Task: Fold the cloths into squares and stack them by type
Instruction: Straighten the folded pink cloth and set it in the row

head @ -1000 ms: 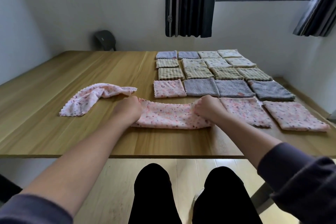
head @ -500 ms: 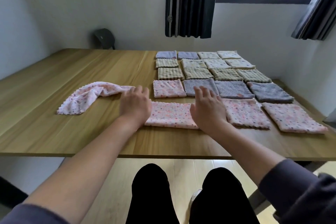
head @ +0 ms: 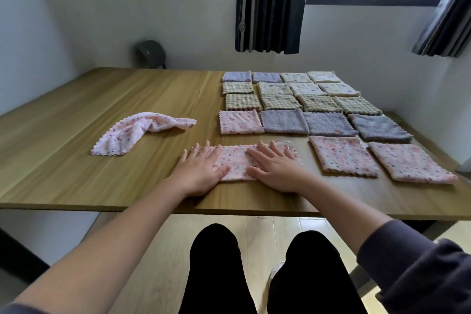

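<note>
The pink dotted cloth (head: pixel 235 160), folded into a band, lies flat on the desk (head: pixel 89 99) near its front edge. The left hand (head: pixel 200 172) presses its left end and the right hand (head: pixel 276 168) its right end. Both are palm down, fingers straight and spread, grip released, forearms reaching in over the desk edge. Folded pink squares (head: pixel 342 157) lie just right; an unfolded pink cloth (head: pixel 142 131) lies apart on the left

No readable text, label, brand, number or sign anywhere in view.
</note>
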Motion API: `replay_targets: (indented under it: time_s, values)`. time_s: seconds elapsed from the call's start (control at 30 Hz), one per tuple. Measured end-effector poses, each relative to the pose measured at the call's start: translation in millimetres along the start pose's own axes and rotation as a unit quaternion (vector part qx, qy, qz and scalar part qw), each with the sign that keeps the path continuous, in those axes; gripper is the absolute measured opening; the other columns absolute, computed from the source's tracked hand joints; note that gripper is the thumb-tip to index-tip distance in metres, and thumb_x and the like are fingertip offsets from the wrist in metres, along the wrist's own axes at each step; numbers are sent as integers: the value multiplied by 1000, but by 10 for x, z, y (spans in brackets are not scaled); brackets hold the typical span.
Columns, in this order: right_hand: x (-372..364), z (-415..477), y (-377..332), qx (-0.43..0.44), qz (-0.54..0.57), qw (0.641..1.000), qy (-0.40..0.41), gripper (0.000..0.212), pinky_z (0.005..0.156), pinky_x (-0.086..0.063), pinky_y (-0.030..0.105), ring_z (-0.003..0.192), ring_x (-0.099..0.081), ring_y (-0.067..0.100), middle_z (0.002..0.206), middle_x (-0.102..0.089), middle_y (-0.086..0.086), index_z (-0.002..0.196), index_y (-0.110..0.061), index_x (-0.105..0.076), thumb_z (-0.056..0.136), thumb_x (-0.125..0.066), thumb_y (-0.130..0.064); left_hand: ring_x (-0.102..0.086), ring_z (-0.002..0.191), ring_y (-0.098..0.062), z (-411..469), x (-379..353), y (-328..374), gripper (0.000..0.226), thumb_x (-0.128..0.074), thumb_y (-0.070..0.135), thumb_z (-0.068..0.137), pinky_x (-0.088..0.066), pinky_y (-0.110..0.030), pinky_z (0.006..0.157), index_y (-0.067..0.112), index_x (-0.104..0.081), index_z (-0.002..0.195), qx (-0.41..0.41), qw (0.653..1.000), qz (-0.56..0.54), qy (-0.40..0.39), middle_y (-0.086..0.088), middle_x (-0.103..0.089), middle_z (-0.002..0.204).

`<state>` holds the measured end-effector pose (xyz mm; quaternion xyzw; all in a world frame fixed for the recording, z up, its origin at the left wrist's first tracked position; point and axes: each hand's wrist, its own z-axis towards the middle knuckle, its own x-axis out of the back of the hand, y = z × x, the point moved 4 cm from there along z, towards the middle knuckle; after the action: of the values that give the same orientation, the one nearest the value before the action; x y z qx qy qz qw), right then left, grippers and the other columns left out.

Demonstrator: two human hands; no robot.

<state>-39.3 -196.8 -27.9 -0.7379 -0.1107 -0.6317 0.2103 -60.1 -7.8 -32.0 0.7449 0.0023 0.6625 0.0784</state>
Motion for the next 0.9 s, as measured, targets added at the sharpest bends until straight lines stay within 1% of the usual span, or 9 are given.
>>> replay_targets:
  time_s: [0.1, 0.2, 0.3, 0.37, 0.43, 0.53, 0.67, 0.8, 0.9]
  values:
    - [52, -60, 129, 30, 5, 1000, 5, 67, 117, 8, 44, 147, 10, 19, 161, 1, -5, 150, -39, -11, 92, -33, -64, -30, 139, -25, -257, 121, -39, 61, -29, 52, 98, -23, -38, 111, 23, -20, 150, -44, 997, 32, 61, -7, -31, 153]
    - [123, -132, 174, 44, 23, 997, 59, 67, 118, 6, 43, 147, 9, 16, 161, -2, -5, 149, -37, -19, 91, -46, -58, -58, 102, -18, -478, 323, -143, 41, -43, 43, 95, -44, -32, 83, 20, -50, 129, -84, 979, -47, 180, 1, -63, 119]
    - [146, -275, -53, 101, 40, 990, 94, 68, 119, 5, 42, 145, 9, 10, 160, -5, -5, 149, -32, -21, 91, -46, -58, -51, 120, -11, -531, 308, -231, 69, -29, 65, 82, -42, -33, 98, 23, -50, 133, -158, 971, -84, 162, 7, -51, 137]
    - [99, -404, -254, 151, 37, 985, 75, 82, 117, 11, 37, 141, 14, 4, 160, -1, -6, 151, -30, -17, 84, -42, -71, -16, 142, -3, -516, 144, -219, 96, -6, 84, 73, -19, -35, 112, 27, -27, 149, -194, 978, -41, 63, 13, -16, 156]
    - [29, -535, -376, 186, 25, 981, 44, 92, 114, 13, 33, 141, 21, 6, 159, 10, -7, 152, -29, -9, 80, -46, -72, 8, 141, 2, -541, -12, -198, 105, 19, 87, 61, -1, -34, 116, 31, 2, 149, -196, 980, 28, 8, 17, 10, 153]
    - [-77, -655, -450, 202, -35, 978, 34, 105, 115, 13, 35, 143, 24, 15, 157, 22, -4, 152, -24, 5, 78, -56, -68, 15, 136, 4, -630, -111, -167, 108, 29, 84, 57, 8, -28, 115, 29, 10, 147, -172, 984, 34, 17, 18, 18, 148]
    - [-245, -671, -550, 156, -88, 981, 70, 92, 120, 2, 41, 146, 12, 20, 160, 9, 4, 152, -16, 3, 89, -50, -57, 9, 136, 6, -739, -120, -97, 114, 20, 86, 61, 8, -20, 112, 21, -3, 152, -177, 983, -28, 41, 18, 9, 148]
    - [-278, -758, -553, 161, -30, 977, 139, 65, 113, -30, 48, 141, -29, 26, 152, -35, 8, 145, -12, -37, 90, -35, -47, -2, 143, 3, -840, -107, -190, 96, -17, 86, 74, -2, -28, 118, 29, -12, 151, -222, 973, -45, 46, 15, -3, 157]
    - [-306, -810, -459, 194, -8, 970, 146, 64, 118, -16, 38, 143, -25, 21, 153, -33, 2, 145, -17, -38, 89, -24, -45, -10, 143, 2, -892, -132, -286, 85, -49, 66, 77, -13, -31, 115, 37, -16, 149, -262, 958, -57, 101, 13, -11, 158]
